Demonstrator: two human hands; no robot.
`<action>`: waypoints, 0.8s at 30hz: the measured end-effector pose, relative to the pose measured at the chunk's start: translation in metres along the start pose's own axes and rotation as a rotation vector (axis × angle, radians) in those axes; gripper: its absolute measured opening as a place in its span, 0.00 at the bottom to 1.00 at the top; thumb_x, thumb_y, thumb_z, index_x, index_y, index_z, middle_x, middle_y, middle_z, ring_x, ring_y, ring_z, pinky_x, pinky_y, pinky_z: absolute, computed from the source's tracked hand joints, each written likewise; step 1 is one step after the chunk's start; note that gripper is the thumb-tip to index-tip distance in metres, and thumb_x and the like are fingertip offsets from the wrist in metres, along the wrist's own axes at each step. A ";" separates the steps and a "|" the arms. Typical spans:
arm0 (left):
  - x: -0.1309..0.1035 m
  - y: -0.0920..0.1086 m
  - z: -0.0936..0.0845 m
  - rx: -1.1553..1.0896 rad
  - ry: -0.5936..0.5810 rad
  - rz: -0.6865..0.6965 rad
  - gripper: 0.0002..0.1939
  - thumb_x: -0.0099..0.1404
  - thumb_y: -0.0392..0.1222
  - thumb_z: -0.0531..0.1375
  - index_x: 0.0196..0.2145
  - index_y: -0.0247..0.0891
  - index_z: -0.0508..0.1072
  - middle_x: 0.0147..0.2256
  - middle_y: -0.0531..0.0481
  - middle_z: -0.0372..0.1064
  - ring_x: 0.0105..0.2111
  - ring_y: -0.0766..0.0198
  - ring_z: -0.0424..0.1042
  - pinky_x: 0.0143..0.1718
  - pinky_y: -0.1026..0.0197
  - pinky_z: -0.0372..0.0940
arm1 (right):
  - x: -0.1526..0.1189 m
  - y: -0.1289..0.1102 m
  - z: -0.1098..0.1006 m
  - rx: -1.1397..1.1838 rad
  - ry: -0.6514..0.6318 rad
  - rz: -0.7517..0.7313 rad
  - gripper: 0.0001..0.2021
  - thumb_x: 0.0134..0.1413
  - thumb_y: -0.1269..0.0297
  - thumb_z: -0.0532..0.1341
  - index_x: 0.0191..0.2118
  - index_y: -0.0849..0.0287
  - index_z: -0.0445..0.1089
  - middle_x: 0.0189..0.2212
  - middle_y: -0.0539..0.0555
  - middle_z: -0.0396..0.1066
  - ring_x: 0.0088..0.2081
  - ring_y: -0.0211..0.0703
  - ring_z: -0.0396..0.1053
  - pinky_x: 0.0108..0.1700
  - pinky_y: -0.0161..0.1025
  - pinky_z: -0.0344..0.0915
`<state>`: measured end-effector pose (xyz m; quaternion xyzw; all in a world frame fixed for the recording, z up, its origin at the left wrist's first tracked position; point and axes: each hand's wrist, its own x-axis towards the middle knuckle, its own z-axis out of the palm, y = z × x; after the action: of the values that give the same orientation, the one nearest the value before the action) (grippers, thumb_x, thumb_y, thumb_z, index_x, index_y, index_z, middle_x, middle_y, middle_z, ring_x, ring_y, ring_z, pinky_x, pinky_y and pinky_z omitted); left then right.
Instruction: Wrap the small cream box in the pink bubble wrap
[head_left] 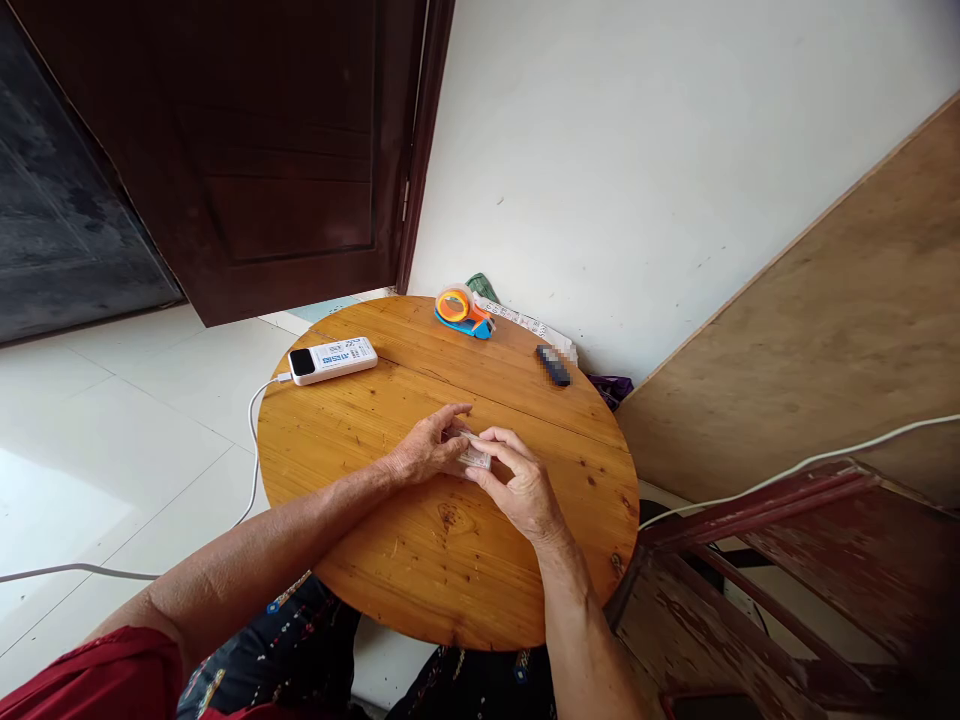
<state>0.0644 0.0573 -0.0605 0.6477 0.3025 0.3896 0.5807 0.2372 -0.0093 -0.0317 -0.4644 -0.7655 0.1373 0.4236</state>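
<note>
Near the middle of the round table, both my hands meet around a small, flat, whitish rectangular pack [475,458] with faint print on its top, perhaps a deck of cards. My left hand [433,446] grips its left end, with the thumb on top and the index finger stretched out past it. At the right end, my right hand [517,482] pinches the pack between the thumb on the near side and fingers on the far side. Part of the pack is hidden under my fingers, and I cannot tell whether it touches the tabletop.
The wooden table [360,540] carries a white device [334,360] with a cable at the left. At the back are an orange-and-blue tape dispenser [463,312] and a dark blurred object [553,366]. A wooden chair [765,580] stands at the right.
</note>
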 end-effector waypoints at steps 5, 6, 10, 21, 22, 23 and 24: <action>-0.005 0.006 -0.003 0.167 0.041 0.025 0.27 0.61 0.36 0.58 0.59 0.36 0.63 0.47 0.44 0.72 0.37 0.63 0.71 0.44 0.58 0.67 | -0.001 -0.001 0.005 -0.061 0.026 0.011 0.12 0.53 0.70 0.63 0.44 0.52 0.74 0.43 0.55 0.71 0.45 0.46 0.71 0.49 0.41 0.69; -0.006 0.007 -0.004 0.195 0.053 0.036 0.26 0.61 0.36 0.58 0.58 0.36 0.64 0.47 0.44 0.71 0.37 0.63 0.70 0.44 0.58 0.67 | -0.002 -0.001 0.005 -0.063 0.027 0.017 0.11 0.53 0.69 0.64 0.43 0.52 0.73 0.43 0.55 0.71 0.46 0.46 0.71 0.49 0.41 0.68; -0.013 0.011 -0.002 0.310 0.104 0.154 0.14 0.60 0.37 0.59 0.46 0.37 0.72 0.49 0.44 0.66 0.45 0.59 0.69 0.48 0.56 0.67 | -0.002 0.000 0.004 -0.073 0.025 0.046 0.07 0.53 0.68 0.63 0.39 0.52 0.72 0.43 0.55 0.71 0.46 0.47 0.71 0.49 0.41 0.68; -0.015 0.007 0.005 0.443 0.091 0.217 0.04 0.60 0.38 0.63 0.35 0.37 0.76 0.53 0.40 0.62 0.60 0.48 0.59 0.58 0.49 0.61 | 0.000 0.000 0.003 -0.039 0.014 0.064 0.05 0.51 0.69 0.63 0.35 0.53 0.70 0.40 0.55 0.70 0.44 0.46 0.70 0.48 0.42 0.67; -0.015 0.006 0.005 0.444 0.087 0.220 0.05 0.60 0.38 0.63 0.35 0.37 0.76 0.53 0.40 0.62 0.61 0.48 0.58 0.59 0.49 0.60 | -0.001 0.000 0.003 -0.040 0.012 0.063 0.05 0.50 0.69 0.63 0.35 0.53 0.69 0.40 0.55 0.70 0.44 0.46 0.70 0.48 0.42 0.67; -0.016 0.006 0.005 0.443 0.084 0.222 0.05 0.60 0.38 0.63 0.35 0.37 0.75 0.53 0.40 0.62 0.61 0.48 0.57 0.59 0.49 0.60 | -0.001 0.001 0.003 -0.037 0.009 0.064 0.05 0.50 0.69 0.63 0.34 0.54 0.69 0.40 0.55 0.69 0.44 0.46 0.70 0.47 0.42 0.67; -0.016 0.005 0.005 0.442 0.081 0.224 0.05 0.60 0.38 0.64 0.36 0.37 0.75 0.53 0.41 0.62 0.62 0.48 0.57 0.59 0.49 0.59 | -0.001 0.001 0.004 -0.030 0.006 0.066 0.05 0.50 0.69 0.64 0.35 0.54 0.69 0.40 0.55 0.69 0.43 0.46 0.70 0.47 0.42 0.67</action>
<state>0.0605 0.0404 -0.0580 0.7723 0.3298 0.4014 0.3656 0.2349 -0.0090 -0.0347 -0.4961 -0.7504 0.1381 0.4143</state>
